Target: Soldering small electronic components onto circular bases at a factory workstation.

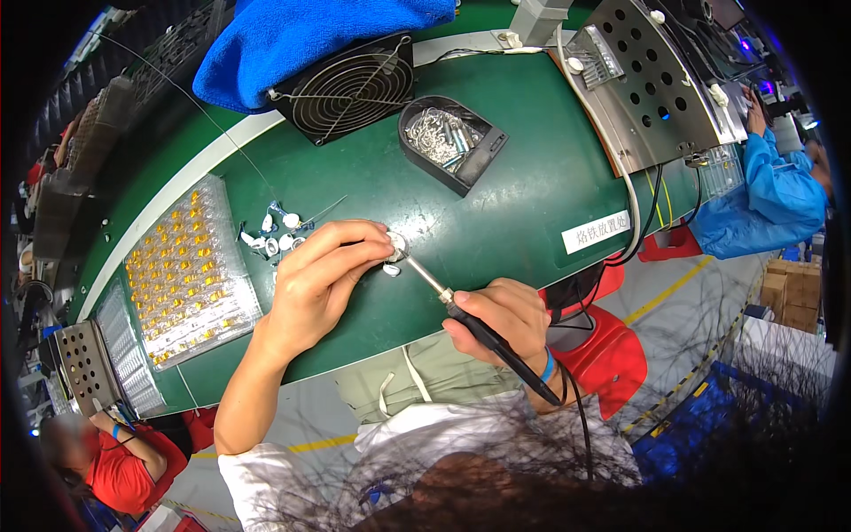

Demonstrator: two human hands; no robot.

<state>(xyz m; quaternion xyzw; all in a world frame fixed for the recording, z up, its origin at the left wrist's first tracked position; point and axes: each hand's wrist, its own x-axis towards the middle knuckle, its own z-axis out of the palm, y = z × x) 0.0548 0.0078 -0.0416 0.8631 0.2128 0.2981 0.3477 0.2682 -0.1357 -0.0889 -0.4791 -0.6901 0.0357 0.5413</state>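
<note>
My right hand (507,321) is closed around the black handle of a soldering iron (486,335), held like a pen. The iron's metal tip points up and left. It meets a small round white part (397,243) pinched between the fingertips of my left hand (324,277); whether tip and part touch I cannot tell. Just below the fingertips is another small white piece (392,269). Several small white round parts with dark blue wires (285,241) lie on the green bench left of my left hand.
A clear tray of orange-yellow parts (182,275) lies at left. Beyond my hands stand a black open bin of small metal pieces (436,133), a black fan (355,87) and a blue towel (310,44). A perforated metal box (645,80) with cables stands at right. Co-workers sit at both sides.
</note>
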